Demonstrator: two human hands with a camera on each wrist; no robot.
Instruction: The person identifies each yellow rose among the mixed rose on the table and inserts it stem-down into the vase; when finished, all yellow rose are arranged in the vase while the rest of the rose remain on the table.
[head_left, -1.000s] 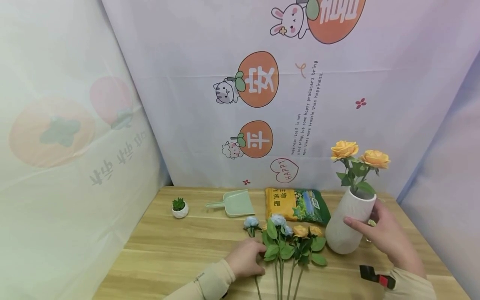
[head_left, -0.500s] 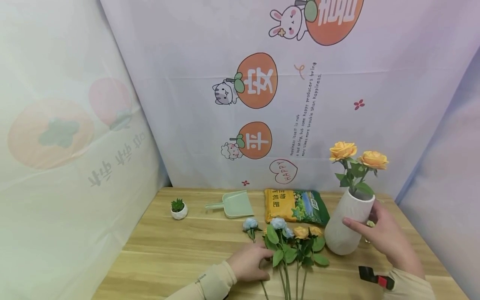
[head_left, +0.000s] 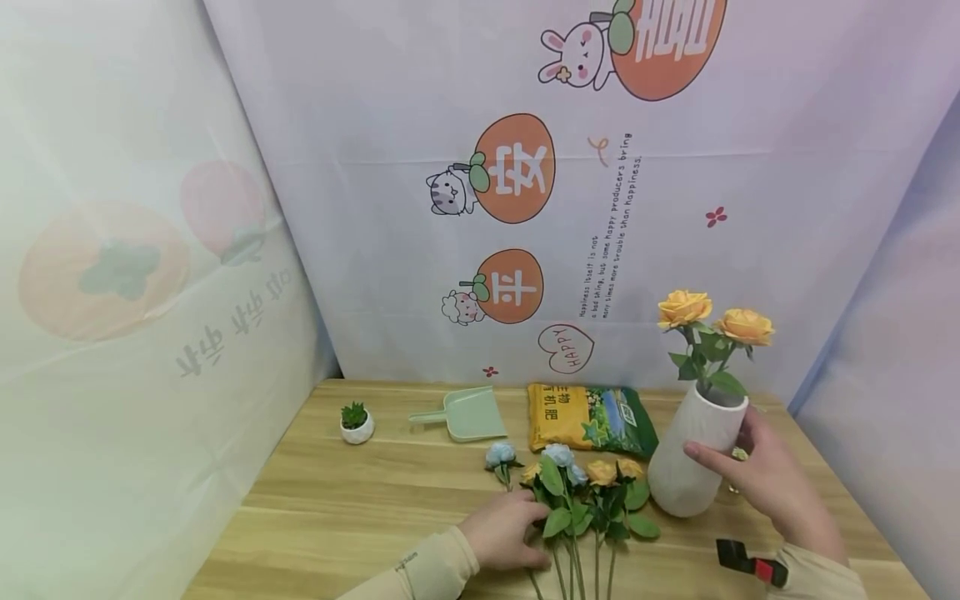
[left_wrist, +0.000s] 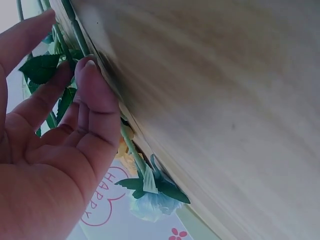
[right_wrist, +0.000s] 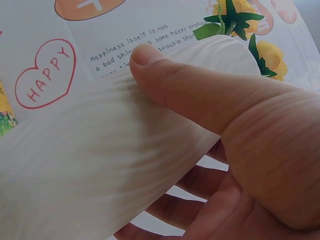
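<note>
With right grip (head_left: 780,483) curled, holds white vase (head_left: 688,467) of yellow flowers (head_left: 684,308).
With left grip (head_left: 498,529), pinches green stem (left_wrist: 79,34) near leaves (left_wrist: 41,69).

The vase (head_left: 681,479) looks matt and ridged, the table (head_left: 337,517) wooden, the backdrop (head_left: 375,267) cloth

The tabletop (head_left: 315,517) has a wood-grain surface. A plant (head_left: 353,414) in a white pot (head_left: 357,431) stands near the left rear corner. A pale green dustpan (head_left: 474,414) lies right of the plant, handle (head_left: 427,417) pointing left. A yellow-and-green bag (head_left: 592,419) lies right of the dustpan. Behind, a white backdrop (head_left: 390,275) carries orange prints (head_left: 517,167) and a red heart (head_left: 566,348)
</note>
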